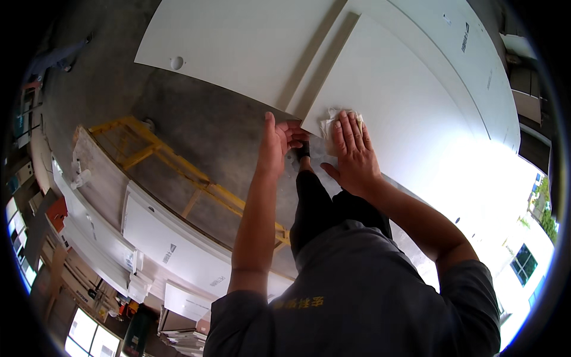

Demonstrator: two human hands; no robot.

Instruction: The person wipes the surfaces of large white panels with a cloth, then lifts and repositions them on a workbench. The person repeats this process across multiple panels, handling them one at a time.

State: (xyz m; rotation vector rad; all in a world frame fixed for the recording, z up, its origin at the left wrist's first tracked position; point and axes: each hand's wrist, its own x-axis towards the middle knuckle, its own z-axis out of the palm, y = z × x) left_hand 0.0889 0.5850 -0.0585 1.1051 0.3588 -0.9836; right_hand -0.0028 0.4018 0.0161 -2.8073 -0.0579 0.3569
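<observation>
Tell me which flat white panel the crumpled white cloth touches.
The raised flat white panel, beneath the cloth and right hand; the flat white panel with the round mark, farther left, has none.

Stacked white panels [404, 89] carry a crumpled pale cloth [326, 125].

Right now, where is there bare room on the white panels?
The top panel is bare beyond the cloth, toward its far edge. The left panel is bare between its round hole and the dark band. The top panel's near corner is crowded: right hand on the cloth, left hand close by.
</observation>
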